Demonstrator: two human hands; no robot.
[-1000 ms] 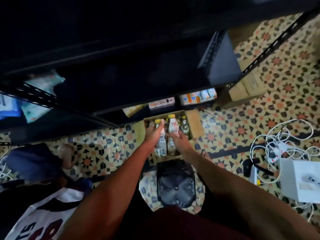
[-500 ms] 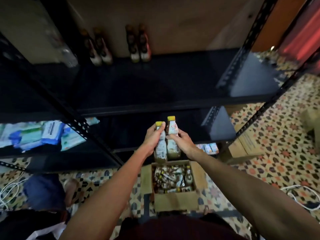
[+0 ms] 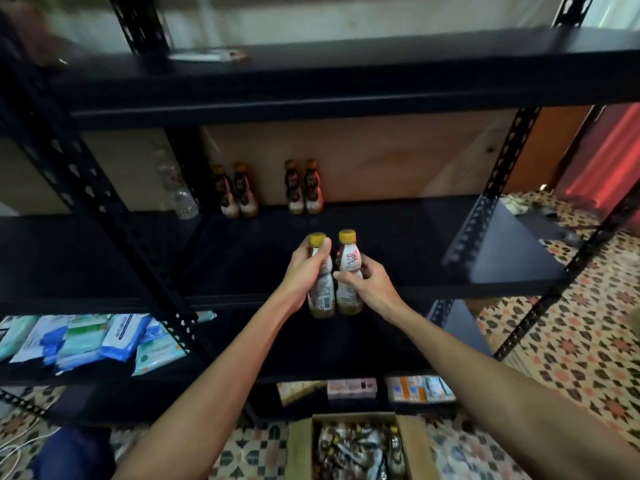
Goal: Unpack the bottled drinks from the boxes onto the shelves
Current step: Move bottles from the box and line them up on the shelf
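The left bottle (image 3: 321,294) is being gripped around its body by the left hand (image 3: 303,277), with the thumb lying against the yellow cap. The right bottle (image 3: 348,265) is being gripped at its lower half by the right hand (image 3: 372,289), with the fingers curled round it. Both are being held upright in the air at the front edge of the middle shelf (image 3: 398,244), caps up, long axes near vertical, sides touching. The bodies are waisted plastic cylinders with glossy labels. Four dark bottles (image 3: 304,188) are being stored upright at the rear of that matte black board. The open cardboard box (image 3: 299,448) is being kept on the tiled floor below.
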